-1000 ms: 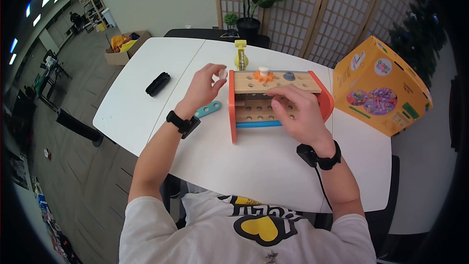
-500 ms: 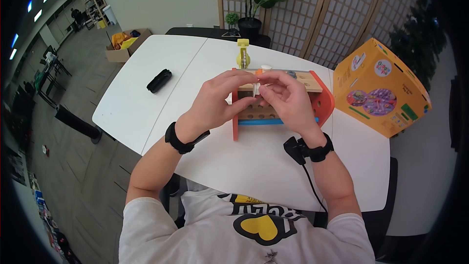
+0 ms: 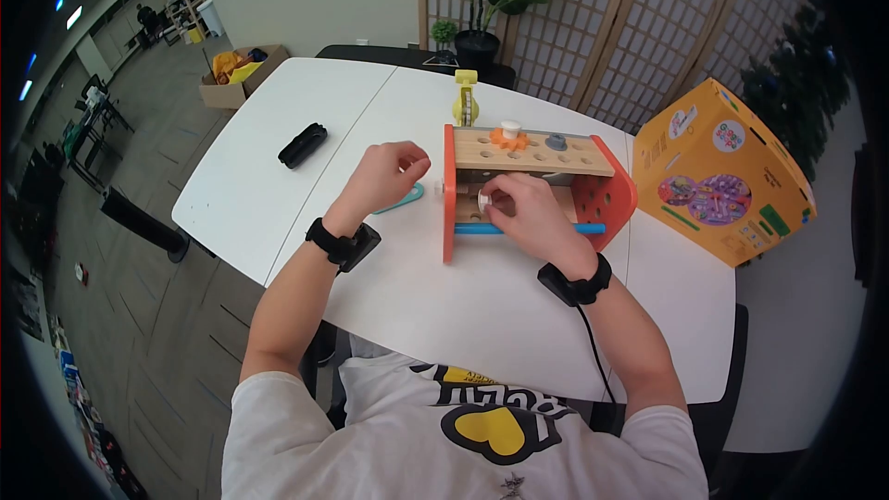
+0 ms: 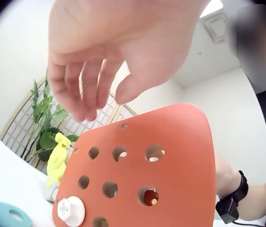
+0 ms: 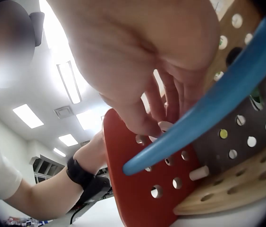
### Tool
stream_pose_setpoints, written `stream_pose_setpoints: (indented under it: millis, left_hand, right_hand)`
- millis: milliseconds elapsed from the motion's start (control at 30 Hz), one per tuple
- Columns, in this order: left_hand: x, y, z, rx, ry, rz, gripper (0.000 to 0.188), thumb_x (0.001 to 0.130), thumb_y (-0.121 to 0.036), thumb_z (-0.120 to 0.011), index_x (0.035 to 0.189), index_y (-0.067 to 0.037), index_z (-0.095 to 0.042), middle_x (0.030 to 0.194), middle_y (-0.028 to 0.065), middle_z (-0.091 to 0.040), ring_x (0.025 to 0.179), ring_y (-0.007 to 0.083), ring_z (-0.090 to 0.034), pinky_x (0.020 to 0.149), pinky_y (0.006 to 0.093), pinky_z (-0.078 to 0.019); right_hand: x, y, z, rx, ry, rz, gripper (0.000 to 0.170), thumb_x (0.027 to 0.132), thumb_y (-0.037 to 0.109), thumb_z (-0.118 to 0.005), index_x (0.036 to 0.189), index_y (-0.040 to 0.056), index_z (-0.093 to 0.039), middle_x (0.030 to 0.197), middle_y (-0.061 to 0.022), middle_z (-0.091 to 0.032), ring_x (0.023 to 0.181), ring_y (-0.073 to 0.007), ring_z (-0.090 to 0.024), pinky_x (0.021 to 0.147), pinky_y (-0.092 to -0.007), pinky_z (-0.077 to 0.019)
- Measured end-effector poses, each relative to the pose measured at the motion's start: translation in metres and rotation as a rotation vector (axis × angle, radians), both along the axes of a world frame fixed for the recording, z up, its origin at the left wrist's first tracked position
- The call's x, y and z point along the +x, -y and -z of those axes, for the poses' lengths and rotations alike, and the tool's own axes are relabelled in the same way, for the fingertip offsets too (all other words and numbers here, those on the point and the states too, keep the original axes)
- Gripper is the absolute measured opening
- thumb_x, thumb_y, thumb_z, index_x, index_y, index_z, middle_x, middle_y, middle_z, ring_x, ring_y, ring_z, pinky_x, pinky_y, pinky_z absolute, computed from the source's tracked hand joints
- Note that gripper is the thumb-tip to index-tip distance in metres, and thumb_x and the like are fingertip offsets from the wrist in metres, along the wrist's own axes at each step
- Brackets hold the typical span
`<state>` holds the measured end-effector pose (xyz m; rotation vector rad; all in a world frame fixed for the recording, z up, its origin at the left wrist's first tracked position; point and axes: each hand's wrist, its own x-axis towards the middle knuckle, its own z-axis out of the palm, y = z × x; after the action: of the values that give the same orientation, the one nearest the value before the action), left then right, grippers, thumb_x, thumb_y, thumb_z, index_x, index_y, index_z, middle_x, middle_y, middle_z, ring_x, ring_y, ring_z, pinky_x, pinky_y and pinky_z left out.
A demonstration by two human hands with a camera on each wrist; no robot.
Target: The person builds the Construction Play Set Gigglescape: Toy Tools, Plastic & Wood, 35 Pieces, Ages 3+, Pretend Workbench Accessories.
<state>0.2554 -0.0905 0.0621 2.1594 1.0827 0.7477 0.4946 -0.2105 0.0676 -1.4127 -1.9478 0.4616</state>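
Note:
A toy workbench [image 3: 532, 153] with red side panels [image 4: 189, 142] and a blue bar [image 3: 528, 229] stands on the white table. Inside it, near the left panel, my right hand [image 3: 532, 213] pinches a small white round piece [image 3: 484, 203]; the right wrist view mostly hides it behind the fingers. Just outside that panel, my left hand [image 3: 381, 176] hovers with loosely bent fingers and holds nothing. Below it, a white hex-headed bolt [image 4: 71, 211] sits against the panel's outer face. Beside the workbench lies a teal strip with holes [image 4: 10, 213].
On the bench top sit an orange gear with a white knob [image 3: 509, 135] and a grey piece [image 3: 556, 142]. A yellow-green toy [image 3: 465, 102] stands behind. A black case [image 3: 303, 145] lies left; a large yellow box [image 3: 727, 171] is at the right.
The left hand held a white piece, met the right hand over the workbench, then moved back left without it. The right hand moved down inside the workbench and now pinches a white round piece.

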Motion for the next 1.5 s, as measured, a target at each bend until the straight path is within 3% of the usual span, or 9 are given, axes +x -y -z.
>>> stream_pose_setpoints:
  millis: [100,267,700,1100,1500]
  left_hand:
    - [0.003,-0.006,0.022,-0.124,-0.099,0.018,0.024,0.096,-0.020,-0.068,0.107,0.001,-0.075,0.093,0.0152,-0.078,0.085,0.0251,-0.075,0.078,0.0351,-0.0592]
    - [0.008,-0.008,0.034,-0.178,-0.158,0.064,0.023,0.096,-0.017,-0.068,0.106,0.003,-0.075,0.093,0.0152,-0.078,0.084,0.0241,-0.075,0.080,0.0340,-0.0588]
    - [0.009,-0.012,0.039,-0.232,-0.049,0.090,0.019,0.092,-0.010,-0.074,0.104,0.005,-0.072,0.092,0.0142,-0.077,0.084,0.0200,-0.076,0.079,0.0316,-0.0588]
    - [0.011,-0.012,0.037,-0.218,-0.094,0.065,0.018,0.090,-0.011,-0.075,0.099,0.005,-0.074,0.090,0.0148,-0.077,0.083,0.0211,-0.075,0.079,0.0317,-0.0582]
    - [0.012,-0.010,0.036,-0.210,-0.112,0.061,0.018,0.091,-0.011,-0.075,0.100,0.005,-0.074,0.089,0.0145,-0.077,0.083,0.0207,-0.075,0.079,0.0318,-0.0583]
  right_hand:
    - [-0.004,-0.008,0.001,-0.072,0.100,0.065,0.015,0.090,0.002,-0.067,0.102,-0.0067,-0.068,0.094,-0.0172,-0.072,0.090,-0.0271,-0.074,0.083,-0.0350,-0.0591]
    - [-0.003,-0.031,0.013,-0.217,0.043,0.070,0.018,0.088,0.000,-0.066,0.104,-0.0073,-0.067,0.095,-0.0199,-0.072,0.092,-0.0311,-0.072,0.083,-0.0368,-0.0575]
    - [-0.008,-0.056,0.029,-0.315,0.171,0.132,0.020,0.090,0.010,-0.067,0.107,-0.0007,-0.066,0.099,-0.0200,-0.070,0.091,-0.0341,-0.069,0.082,-0.0417,-0.0539]
    - [-0.008,-0.066,0.044,-0.245,0.176,0.087,0.016,0.091,0.003,-0.060,0.104,-0.0023,-0.067,0.101,-0.0233,-0.070,0.096,-0.0384,-0.068,0.084,-0.0436,-0.0537]
    - [-0.006,-0.066,0.044,-0.228,0.215,0.067,0.023,0.087,0.003,-0.064,0.108,-0.0033,-0.066,0.100,-0.0245,-0.069,0.095,-0.0403,-0.066,0.084,-0.0438,-0.0532]
